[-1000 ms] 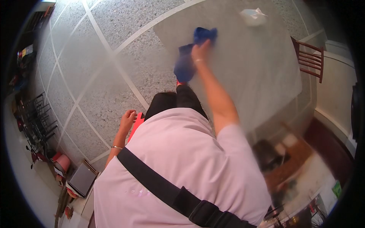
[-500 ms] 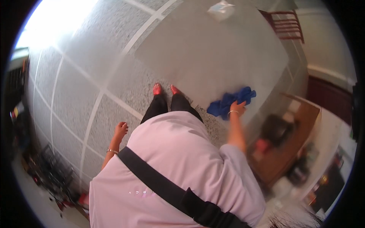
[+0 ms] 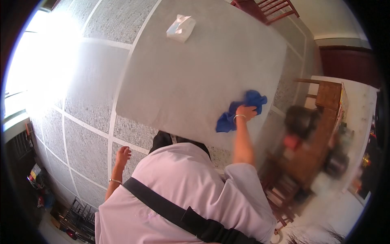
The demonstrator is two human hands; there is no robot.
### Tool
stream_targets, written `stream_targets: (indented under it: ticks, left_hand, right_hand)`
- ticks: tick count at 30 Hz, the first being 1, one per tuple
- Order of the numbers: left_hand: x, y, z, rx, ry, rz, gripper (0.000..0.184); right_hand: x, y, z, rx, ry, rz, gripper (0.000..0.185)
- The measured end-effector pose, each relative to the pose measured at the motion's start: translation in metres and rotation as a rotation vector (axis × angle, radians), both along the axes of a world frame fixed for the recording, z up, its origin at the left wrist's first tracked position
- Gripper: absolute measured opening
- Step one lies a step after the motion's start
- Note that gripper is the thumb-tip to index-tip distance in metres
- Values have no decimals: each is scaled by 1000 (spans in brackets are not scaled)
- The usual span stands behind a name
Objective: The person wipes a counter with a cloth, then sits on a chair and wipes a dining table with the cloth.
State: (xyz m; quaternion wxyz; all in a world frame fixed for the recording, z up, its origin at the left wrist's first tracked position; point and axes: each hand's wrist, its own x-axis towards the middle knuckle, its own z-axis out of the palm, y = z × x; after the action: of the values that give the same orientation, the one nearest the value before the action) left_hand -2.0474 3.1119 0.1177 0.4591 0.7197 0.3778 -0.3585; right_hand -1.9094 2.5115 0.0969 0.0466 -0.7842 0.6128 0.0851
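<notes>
Blue crumpled fabric cloth (image 3: 233,113) is on the smooth grey rectangular surface (image 3: 183,81), toward its near right corner, your right hand (image 3: 245,112) on top, probably to keep it pinned there. Those fingers bend a bit over the fabric; can't tell how tightly they grip, palm's hidden. Your left hand (image 3: 123,153) hangs off the surface's near left corner, loosely curled, nothing in it afaict. The surface's far edge is cut off and your feet don't show.
</notes>
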Motion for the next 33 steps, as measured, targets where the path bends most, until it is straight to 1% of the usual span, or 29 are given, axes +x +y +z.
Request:
stream_targets:
  ticks: [2, 9, 12, 14, 16, 19, 20, 22, 23, 24, 25, 26, 27, 28, 30, 31, 32, 33]
  left_hand:
    - [28, -36, 17, -27, -2, -61, 25]
    - [96, -98, 33, -33, -39, -150, 21]
    - [94, -110, 34, -47, -48, -110, 20]
    - [92, -114, 38, 2, -1, -113, 19]
    - [95, -123, 47, 66, 53, -112, 16]
    - [97, -115, 42, 131, -134, -259, 15]
    - [105, -117, 40, 195, -241, -369, 15]
    - [154, -141, 50, 324, -444, -591, 15]
    - [194, -168, 66, 358, -434, -611, 15]
    - [219, -178, 60, 364, -513, -611, 16]
    - [248, -192, 59, 343, -547, -630, 20]
    - [277, -209, 56, 351, -637, -667, 27]
    - [307, -227, 57, 320, -561, -656, 36]
    - [330, -240, 49, 295, -572, -621, 50]
    - [372, -268, 33, 311, -704, -600, 70]
    - [390, -281, 26, 336, -728, -598, 80]
    - [404, -295, 20, 360, -751, -597, 91]
    - [416, -308, 17, 354, -771, -584, 98]
  right_hand:
    - [29, -39, -2, -24, -5, -31, 68]
    - [135, -142, -3, 0, -64, -186, 61]
    - [173, -202, -21, -18, -93, -187, 61]
    - [207, -217, -13, -41, -58, -177, 59]
    - [241, -231, -13, -23, -65, -123, 58]
    - [300, -233, -18, -21, -80, 28, 57]
    - [320, -229, -21, -35, -113, 107, 56]
    - [363, -214, -32, -73, -180, 279, 52]
    - [383, -202, -38, -95, -216, 373, 49]
    - [403, -184, -38, -98, -235, 468, 47]
    - [420, -164, -36, -100, -253, 565, 45]
    - [435, -141, -36, -96, -291, 638, 46]
    - [449, -119, -37, -93, -335, 710, 47]
    - [460, -99, -40, -106, -362, 809, 48]
    - [472, -65, -41, -120, -395, 978, 51]
    - [475, -52, -41, -119, -401, 1047, 52]
    - [477, -43, -45, -167, -393, 1112, 54]
    - [477, -41, -48, -174, -410, 1126, 54]
